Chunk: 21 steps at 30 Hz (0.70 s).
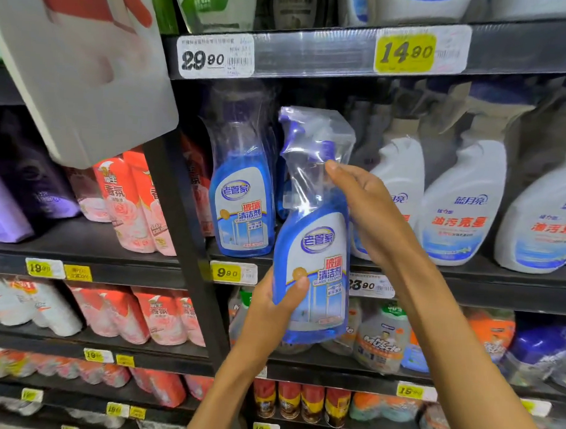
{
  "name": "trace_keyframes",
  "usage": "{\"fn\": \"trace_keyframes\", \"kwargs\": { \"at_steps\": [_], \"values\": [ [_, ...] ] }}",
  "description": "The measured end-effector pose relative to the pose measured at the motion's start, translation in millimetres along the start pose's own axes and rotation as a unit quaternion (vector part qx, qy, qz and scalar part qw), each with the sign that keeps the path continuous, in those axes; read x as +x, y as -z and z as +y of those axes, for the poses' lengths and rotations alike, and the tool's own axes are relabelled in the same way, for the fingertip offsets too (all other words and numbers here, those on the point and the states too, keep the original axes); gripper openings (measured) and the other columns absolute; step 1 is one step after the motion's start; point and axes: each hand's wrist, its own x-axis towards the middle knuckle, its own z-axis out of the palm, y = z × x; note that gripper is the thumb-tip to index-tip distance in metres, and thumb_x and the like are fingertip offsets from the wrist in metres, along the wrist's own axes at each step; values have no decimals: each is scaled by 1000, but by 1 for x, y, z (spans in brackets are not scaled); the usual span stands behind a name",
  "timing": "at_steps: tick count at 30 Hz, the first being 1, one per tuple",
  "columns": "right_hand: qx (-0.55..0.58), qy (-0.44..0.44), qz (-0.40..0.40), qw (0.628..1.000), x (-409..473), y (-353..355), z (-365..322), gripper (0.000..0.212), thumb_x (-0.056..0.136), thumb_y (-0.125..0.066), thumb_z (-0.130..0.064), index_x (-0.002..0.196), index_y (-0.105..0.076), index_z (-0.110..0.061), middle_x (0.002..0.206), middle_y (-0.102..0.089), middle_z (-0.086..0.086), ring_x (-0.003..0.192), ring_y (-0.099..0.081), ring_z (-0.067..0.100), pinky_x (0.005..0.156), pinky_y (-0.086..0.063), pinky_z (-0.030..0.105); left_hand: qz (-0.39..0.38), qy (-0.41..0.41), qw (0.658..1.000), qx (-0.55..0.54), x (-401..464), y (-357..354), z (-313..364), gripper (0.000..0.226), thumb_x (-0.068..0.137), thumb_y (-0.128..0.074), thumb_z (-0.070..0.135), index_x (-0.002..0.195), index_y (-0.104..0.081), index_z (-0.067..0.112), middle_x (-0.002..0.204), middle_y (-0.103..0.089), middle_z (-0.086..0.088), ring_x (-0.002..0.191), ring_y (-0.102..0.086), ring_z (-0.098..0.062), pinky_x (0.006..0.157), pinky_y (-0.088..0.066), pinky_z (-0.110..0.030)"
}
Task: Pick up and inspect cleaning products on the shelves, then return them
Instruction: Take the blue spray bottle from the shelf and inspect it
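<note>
Along the dark shelves (402, 278): three white spray bottles (457, 202) at right, one blue spray bottle (240, 199) standing, one more blue bottle (316, 248) held in front, plastic-wrapped, upright. Pink refill packs (136, 204) left. Grey sign (86, 76) blocks upper left. Left hand (271, 311) grips bottle base, thumb on label; right hand (369, 215) curls round its neck.

Price tags (215, 58) 29.90, 14.90, 9.90, "Mr Muscle" on lower-shelf pouch (381, 343)
</note>
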Motion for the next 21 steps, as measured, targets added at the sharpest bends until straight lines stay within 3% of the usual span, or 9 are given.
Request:
{"fn": "trace_keyframes", "kwargs": {
  "at_steps": [5, 10, 13, 15, 18, 21],
  "values": [
    [26, 48, -6, 998, 15, -1, -12, 9, 97, -53, -10, 101, -61, -10, 92, -67, 9, 85, -63, 19, 83, -49, 28, -17, -5, 1000, -1, 15, 4, 7, 39, 77, -60, 37, 113, -59, 22, 110, -71, 2, 102, -67, -15, 83, -56, -30],
    [74, 88, 36, 993, 25, -2, -20, 13, 96, -53, -6, 107, -59, -1, 89, -67, 9, 85, -61, 23, 85, -49, 34, 46, -55, 996, 44, 37, 8, 18, 17, 78, -65, 28, 94, -65, 25, 88, -74, 15, 87, -68, -2, 67, -53, -15],
    [62, 112, 47, 991, 28, -3, -19, 11, 97, -52, -7, 89, -59, -10, 74, -69, -5, 72, -62, 12, 73, -50, 23, 90, -85, 989, 79, 41, 4, 15, 28, 75, -65, 40, 99, -64, 25, 98, -72, 8, 95, -67, -7, 71, -55, -19],
    [48, 124, 52, 990, 29, -4, -18, 14, 97, -52, -7, 86, -59, -13, 70, -69, -10, 70, -62, 7, 70, -49, 20, 111, -96, 984, 98, 45, 1, 12, 30, 80, -66, 35, 106, -63, 19, 103, -70, 4, 98, -66, -8, 74, -55, -20],
    [27, 141, 60, 988, 29, -6, -19, 9, 96, -53, -7, 91, -59, -12, 81, -69, -2, 79, -63, 13, 77, -51, 24, 147, -107, 974, 131, 53, -1, 10, 34, 84, -67, 28, 113, -60, 12, 104, -68, 6, 99, -64, -5, 74, -51, -12],
    [10, 158, 65, 985, 30, -9, -20, 4, 96, -54, -5, 99, -56, -6, 97, -64, 16, 94, -61, 24, 87, -48, 34, 164, -103, 972, 136, 59, -4, 10, 36, 84, -69, 23, 116, -54, 18, 101, -57, 24, 94, -58, 16, 68, -42, 2]
  ]
}}
